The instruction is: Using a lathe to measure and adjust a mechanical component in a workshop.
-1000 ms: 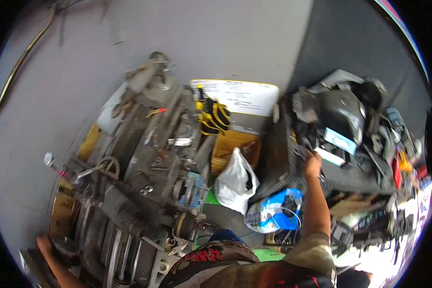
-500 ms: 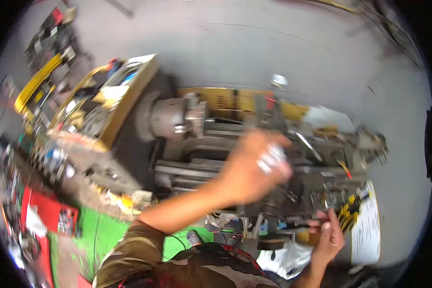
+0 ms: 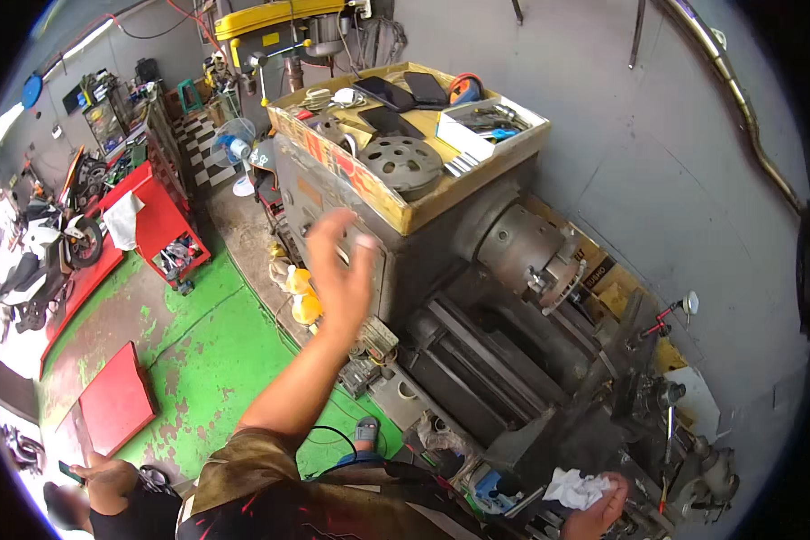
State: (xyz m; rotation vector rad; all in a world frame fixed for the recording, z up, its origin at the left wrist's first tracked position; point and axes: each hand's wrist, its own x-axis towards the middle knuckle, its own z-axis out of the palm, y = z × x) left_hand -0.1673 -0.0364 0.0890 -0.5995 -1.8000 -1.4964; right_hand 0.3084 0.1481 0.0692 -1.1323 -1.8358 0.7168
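Note:
My left hand (image 3: 342,261) is raised in front of the grey headstock (image 3: 423,256) of a lathe, blurred, fingers apart and holding nothing. At the lower right, my right hand (image 3: 596,515) grips a crumpled white rag (image 3: 574,489) beside the lathe carriage (image 3: 657,405). The round chuck (image 3: 535,261) sits to the right of my left hand, above the dark lathe bed (image 3: 495,360). A cardboard tray (image 3: 405,211) holding a perforated metal disc (image 3: 409,165) and tools rests on top of the headstock.
The green floor (image 3: 216,351) lies left of the lathe, with a red tool cart (image 3: 157,225), a red panel (image 3: 117,400) and a motorbike (image 3: 58,247). Another person's hand (image 3: 103,472) holds a phone at the lower left. A grey wall (image 3: 675,135) stands behind the lathe.
The view has swung left and up along the lathe. My left hand has lifted off the machine's middle toward the headstock. My right hand stays low at the right, now visibly holding the rag.

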